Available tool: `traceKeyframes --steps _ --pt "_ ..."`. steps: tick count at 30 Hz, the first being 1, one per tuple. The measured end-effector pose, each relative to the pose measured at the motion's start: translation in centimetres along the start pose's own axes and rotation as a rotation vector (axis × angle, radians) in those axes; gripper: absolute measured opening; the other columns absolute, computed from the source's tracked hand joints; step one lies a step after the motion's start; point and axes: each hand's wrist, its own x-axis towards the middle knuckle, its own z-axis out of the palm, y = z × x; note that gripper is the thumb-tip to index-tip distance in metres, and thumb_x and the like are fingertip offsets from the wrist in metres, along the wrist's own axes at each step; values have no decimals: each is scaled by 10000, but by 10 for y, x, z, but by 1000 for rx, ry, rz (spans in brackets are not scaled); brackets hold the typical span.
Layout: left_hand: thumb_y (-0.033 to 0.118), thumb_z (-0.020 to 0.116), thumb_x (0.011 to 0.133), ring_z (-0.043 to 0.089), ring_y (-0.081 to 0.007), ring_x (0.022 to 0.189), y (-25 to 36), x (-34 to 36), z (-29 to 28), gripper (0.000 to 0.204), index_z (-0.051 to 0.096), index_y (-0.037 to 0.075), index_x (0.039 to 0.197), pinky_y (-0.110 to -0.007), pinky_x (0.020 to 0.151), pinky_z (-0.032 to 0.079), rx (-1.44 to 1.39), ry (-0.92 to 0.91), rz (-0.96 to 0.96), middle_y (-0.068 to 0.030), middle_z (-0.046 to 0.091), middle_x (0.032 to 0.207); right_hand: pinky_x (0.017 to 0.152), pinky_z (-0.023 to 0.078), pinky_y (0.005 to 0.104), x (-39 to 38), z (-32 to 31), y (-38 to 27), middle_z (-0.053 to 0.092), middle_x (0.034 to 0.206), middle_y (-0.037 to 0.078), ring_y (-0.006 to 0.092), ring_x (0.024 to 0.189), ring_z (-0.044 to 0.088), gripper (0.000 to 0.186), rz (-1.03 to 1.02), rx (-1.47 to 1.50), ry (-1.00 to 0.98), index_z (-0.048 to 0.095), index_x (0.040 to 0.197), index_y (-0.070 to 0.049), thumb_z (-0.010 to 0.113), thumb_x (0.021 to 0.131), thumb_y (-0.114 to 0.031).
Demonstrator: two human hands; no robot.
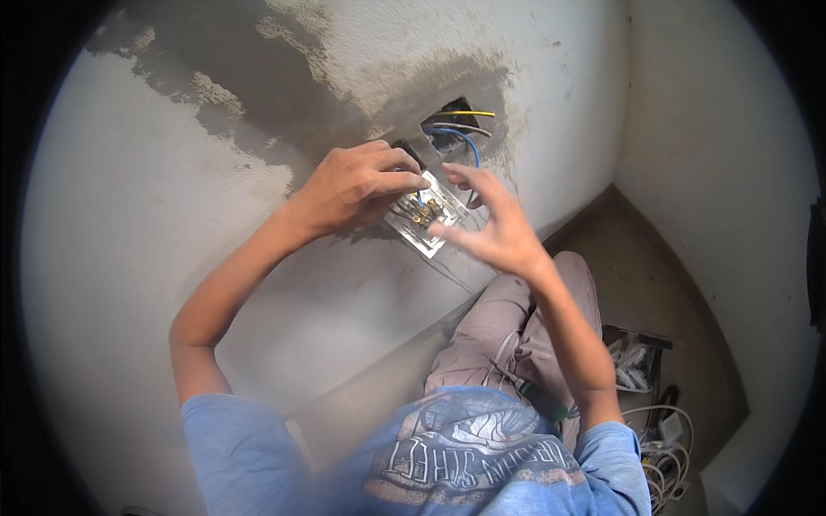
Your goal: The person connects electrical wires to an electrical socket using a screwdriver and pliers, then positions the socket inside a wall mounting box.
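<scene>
A white electrical faceplate [426, 244] is turned so that its back, with brass terminals and a short blue wire, faces me. At its upper left edge my left hand [348, 187] is closed, thumb and forefinger together at the plate's corner; its other fingers are hidden. My right hand [499, 228] is at the plate's right side, fingers curved and apart, with the thumb over the lower right edge. Just above, a square wall box [440, 142] has a yellow wire [473, 113], a grey wire [471, 130] and a blue wire [469, 142] sticking out.
Grey mortar patches [284, 95] surround the wall box. My bent legs [495, 327] are close below the plate. To their right on the floor stand a black box of small parts [632, 361] and a coiled white cable [675, 451]. A wall corner rises at right.
</scene>
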Motion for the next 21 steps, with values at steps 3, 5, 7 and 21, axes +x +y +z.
traceKeyframes --steps 3,5,7,21 --pt "81 769 835 662 -253 827 -4 7 -9 280 742 160 1103 -375 701 548 -61 -96 40 -30 691 983 1040 449 487 -23 28 -1 540 1344 190 379 1267 510 1064 -99 -278 77 382 1534 -43 903 702 -455" --pt "82 771 835 656 -264 810 -4 11 -13 263 749 143 1090 -384 693 536 -118 -142 19 -48 683 958 1066 448 473 -25 42 5 547 1357 188 382 1290 504 1039 -11 -263 79 396 1532 -54 918 692 -372" --pt "82 772 837 652 -274 802 -1 16 -13 234 756 123 1067 -394 682 522 -167 -179 -34 -71 674 930 1076 450 465 -26 47 9 555 1359 190 384 1297 505 1026 15 -232 94 405 1529 -60 925 681 -312" --pt "12 694 855 636 -344 764 18 38 -4 41 661 30 869 -452 663 491 -49 -196 -203 -126 597 817 1027 441 456 -23 36 17 555 1356 154 355 1229 554 1001 -39 -182 74 411 1527 -69 901 686 -298"
